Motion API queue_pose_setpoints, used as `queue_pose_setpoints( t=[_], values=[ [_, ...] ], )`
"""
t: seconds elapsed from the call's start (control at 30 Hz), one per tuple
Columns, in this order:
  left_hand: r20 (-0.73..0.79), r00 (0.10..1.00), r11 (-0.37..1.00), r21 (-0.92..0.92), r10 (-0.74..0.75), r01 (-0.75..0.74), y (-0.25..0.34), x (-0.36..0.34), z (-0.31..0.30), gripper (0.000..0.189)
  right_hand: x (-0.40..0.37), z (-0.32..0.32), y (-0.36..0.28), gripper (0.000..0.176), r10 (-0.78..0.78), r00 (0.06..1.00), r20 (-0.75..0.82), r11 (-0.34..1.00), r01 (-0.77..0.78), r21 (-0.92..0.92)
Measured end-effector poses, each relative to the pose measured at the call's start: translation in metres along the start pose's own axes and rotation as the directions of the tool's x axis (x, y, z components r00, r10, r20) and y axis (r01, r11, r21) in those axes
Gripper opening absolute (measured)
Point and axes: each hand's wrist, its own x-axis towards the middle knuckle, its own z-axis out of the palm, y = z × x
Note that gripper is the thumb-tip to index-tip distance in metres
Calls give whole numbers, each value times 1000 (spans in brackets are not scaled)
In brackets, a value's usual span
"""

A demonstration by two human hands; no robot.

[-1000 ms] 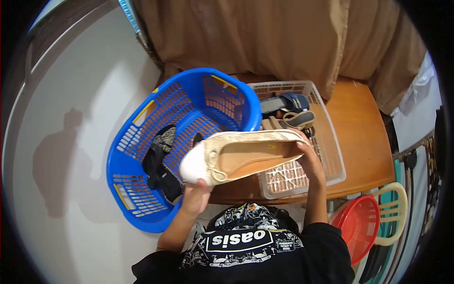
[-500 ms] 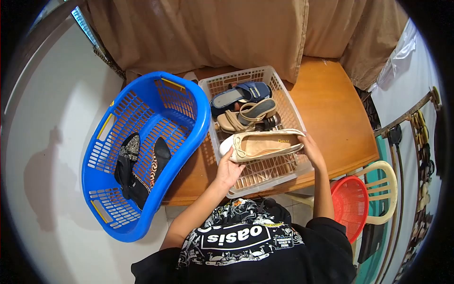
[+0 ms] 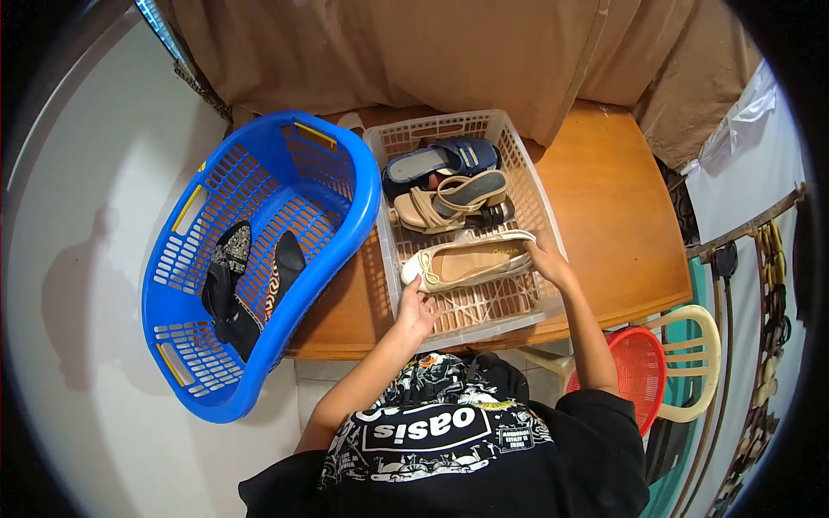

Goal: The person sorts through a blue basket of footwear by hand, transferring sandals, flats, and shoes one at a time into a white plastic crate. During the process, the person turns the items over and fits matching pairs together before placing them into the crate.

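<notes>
A cream flat shoe with a bow [image 3: 466,262] lies lengthwise between my hands, within the clear plastic basket [image 3: 544,203]. My left hand [image 3: 416,312] grips its white toe end, and my right hand [image 3: 550,262] holds the heel end. Beyond it in the same basket are a beige strappy sandal [image 3: 423,207] and a dark blue sandal [image 3: 471,155]. Dark footwear shows partly beneath the beige one.
A blue basket [image 3: 358,207] at the left holds black patterned shoes [image 3: 233,246]. The baskets are by a wooden table [image 3: 617,198] with a brown curtain behind. A red basket [image 3: 639,371] sits on a cream chair [image 3: 704,363] at the right.
The cream shoe has moved down into the clear basket, held by both hands. The view has shifted slightly.
</notes>
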Motion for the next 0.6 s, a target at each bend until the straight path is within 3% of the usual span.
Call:
queue_pose_setpoints(
  t=[0.03,0.1,0.2,0.4,0.6],
  values=[
    [-29,999,999,14,35,-34,-1,0,0,59,2,0,0,39,-2,1000,2,1000,2,0],
    [-37,999,999,-5,38,-38,1,-1,2,58,5,1,-6,39,201,974,106,958,-218,189],
    [-27,999,999,-33,41,-42,2,1,0,56,12,-1,-9,38,284,929,236,870,-353,343],
    [82,993,986,-152,82,-69,6,-9,5,57,26,5,-2,36,313,885,344,691,-461,556],
    [134,990,983,-181,43,-18,8,-11,5,57,31,12,8,39,356,888,292,626,-459,631]
  ],
)
